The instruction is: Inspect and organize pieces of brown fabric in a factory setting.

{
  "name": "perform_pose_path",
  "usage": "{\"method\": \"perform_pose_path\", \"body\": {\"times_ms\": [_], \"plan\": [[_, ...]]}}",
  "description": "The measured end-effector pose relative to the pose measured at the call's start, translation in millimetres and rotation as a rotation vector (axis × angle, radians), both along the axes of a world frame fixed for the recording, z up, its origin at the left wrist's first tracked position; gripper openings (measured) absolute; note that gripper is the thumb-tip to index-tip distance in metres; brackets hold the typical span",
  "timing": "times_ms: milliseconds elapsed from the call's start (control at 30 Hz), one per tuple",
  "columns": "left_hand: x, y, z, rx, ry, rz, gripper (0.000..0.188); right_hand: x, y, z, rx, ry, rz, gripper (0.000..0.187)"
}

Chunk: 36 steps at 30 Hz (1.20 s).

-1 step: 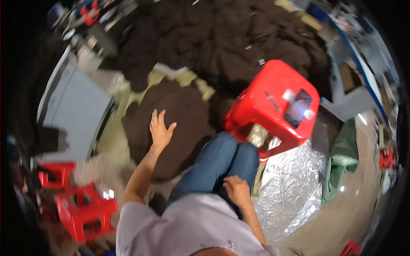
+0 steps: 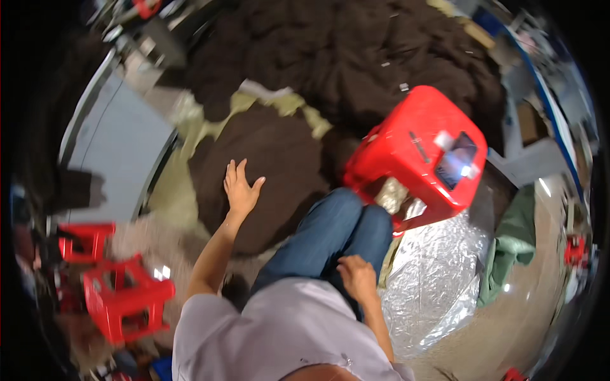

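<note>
My left hand (image 2: 241,190) reaches forward with fingers and thumb spread, over dark brown fabric (image 2: 273,159). Nothing is in it, and whether it touches the cloth I cannot tell. By my thigh, in blue jeans (image 2: 318,241), is my right hand (image 2: 359,277), its fingers loosely bent and apart, with no object visible in it. Ahead and to the right of my knees stands a red plastic stool (image 2: 406,136). On its seat lie a phone with a lit screen (image 2: 454,162) and a thin dark stick-like item (image 2: 420,147).
Crinkled silver sheeting (image 2: 432,273) covers the floor at right, beside green cloth (image 2: 511,244). More red stools (image 2: 127,298) stand at lower left, below a grey panel (image 2: 117,133). A larger heap of brown fabric (image 2: 305,44) spreads at the far side.
The whole view has shifted a little, so the stool and fabric appear slightly further right. Both hands keep nearly the same pose.
</note>
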State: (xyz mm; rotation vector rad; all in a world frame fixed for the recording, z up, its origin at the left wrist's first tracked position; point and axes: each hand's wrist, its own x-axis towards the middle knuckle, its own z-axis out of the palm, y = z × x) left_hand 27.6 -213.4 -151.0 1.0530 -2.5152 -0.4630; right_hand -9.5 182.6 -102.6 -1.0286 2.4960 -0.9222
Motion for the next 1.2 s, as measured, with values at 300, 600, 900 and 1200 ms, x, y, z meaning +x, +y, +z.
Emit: {"method": "perform_pose_path", "body": {"times_ms": [300,600,900,1200], "plan": [[147.4,22.2,-99.8,0.561,-0.317,0.15,0.079,-0.9,-21.5,11.8,0.062,-0.075,0.058,0.015],[186.3,-30.0,-106.8,-0.068,-0.014,0.532,0.09,8.0,-9.4,7.5,0.068,0.004,-0.011,0.015],[200.6,-74.8,-147.8,1.396,0.382,0.606,0.072,26.6,-15.2,-4.2,0.238,-0.078,0.059,0.025],[124.1,-22.2,-48.5,1.342,0.316,0.376,0.064,36.1,-17.3,2.7,0.235,-0.092,0.075,0.026]]}}
